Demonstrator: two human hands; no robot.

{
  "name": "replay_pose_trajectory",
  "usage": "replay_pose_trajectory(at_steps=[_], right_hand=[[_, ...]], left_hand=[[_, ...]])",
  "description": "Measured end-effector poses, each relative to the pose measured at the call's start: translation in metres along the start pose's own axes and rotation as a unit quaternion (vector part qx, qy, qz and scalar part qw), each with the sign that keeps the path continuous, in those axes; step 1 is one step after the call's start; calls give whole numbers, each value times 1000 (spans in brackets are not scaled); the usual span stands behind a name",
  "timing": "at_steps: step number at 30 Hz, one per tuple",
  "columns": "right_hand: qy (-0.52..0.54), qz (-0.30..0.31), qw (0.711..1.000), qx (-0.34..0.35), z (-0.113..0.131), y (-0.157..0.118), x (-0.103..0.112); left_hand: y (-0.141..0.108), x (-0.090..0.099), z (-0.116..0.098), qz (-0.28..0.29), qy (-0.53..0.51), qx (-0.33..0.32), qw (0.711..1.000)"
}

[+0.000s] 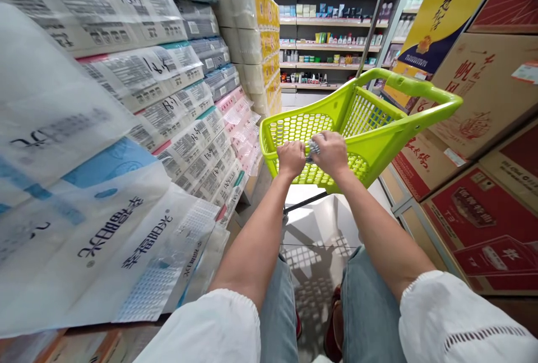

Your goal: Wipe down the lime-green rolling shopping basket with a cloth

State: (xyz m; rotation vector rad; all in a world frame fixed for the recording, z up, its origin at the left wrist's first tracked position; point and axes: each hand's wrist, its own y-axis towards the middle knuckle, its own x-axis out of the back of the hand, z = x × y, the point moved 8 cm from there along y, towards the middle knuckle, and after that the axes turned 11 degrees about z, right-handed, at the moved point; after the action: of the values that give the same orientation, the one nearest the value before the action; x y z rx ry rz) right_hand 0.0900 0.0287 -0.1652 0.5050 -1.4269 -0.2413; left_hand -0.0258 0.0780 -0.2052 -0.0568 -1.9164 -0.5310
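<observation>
A lime-green plastic shopping cart (378, 144) stands at an angle in front of me, its handle off to the right. My left hand (291, 159) is closed over the near rim of the basket. Right beside it, my right hand (331, 153) is closed on a crumpled grey-and-white cloth (313, 149), pressed against the same rim. Part of the cloth is hidden under the fingers. Through the holes of the basket no goods can be made out.
Wrapped tissue packs (176, 105) are stacked along the left side. Printed cartons (483, 94) line the right. Ahead, shelves (336, 46) carry small boxes and bottles. A dark pole (372, 27) rises behind the cart. White floor tiles (306, 234) lie between my legs and the cart.
</observation>
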Motion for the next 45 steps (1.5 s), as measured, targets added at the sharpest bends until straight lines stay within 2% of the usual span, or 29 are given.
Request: replay_pose_trajectory(at_steps=[2, 4, 6, 10, 13, 18, 21, 23, 26, 28, 33, 35, 37, 42, 45], right_hand=[[10, 9, 1000, 27, 19, 2, -8], [16, 18, 999, 35, 23, 4, -10], [14, 29, 999, 26, 11, 4, -7], [-10, 18, 999, -33, -32, 3, 10], [-21, 19, 998, -50, -40, 3, 17], [-26, 34, 997, -57, -12, 6, 12], [-26, 24, 997, -62, 8, 5, 9], [-23, 12, 999, -45, 21, 3, 8], [-20, 3, 1000, -8, 31, 1, 8], [-22, 0, 1000, -4, 24, -1, 14], [-26, -35, 996, -81, -27, -9, 45], [-22, -48, 995, -90, -34, -11, 49], [-16, -45, 996, -74, -24, -10, 40], [-5, -22, 1000, -13, 24, -1, 7], [-8, -8, 1000, 0, 20, 1, 10]], left_hand=[[0, -1, 0, 1, -8, -2, 1000], [0, 0, 1, 2, -13, -8, 1000], [0, 1, 2, 3, -13, -16, 1000], [2, 4, 8, 4, -16, -24, 1000], [5, 8, 18, 2, -21, -25, 999], [5, 18, 31, 3, -3, 3, 1000], [4, 26, 13, -27, 27, -25, 999], [6, 23, -4, -14, 29, -60, 998], [11, 14, -7, 11, 0, -30, 999], [11, 14, -2, 4, -13, -27, 1000], [10, 14, 7, 4, -24, -53, 998], [10, 14, 5, 1, -25, -49, 998], [10, 12, 1, -3, -25, -40, 999], [8, 8, -6, 6, -19, -35, 999], [7, 9, -5, 6, -24, -47, 999]])
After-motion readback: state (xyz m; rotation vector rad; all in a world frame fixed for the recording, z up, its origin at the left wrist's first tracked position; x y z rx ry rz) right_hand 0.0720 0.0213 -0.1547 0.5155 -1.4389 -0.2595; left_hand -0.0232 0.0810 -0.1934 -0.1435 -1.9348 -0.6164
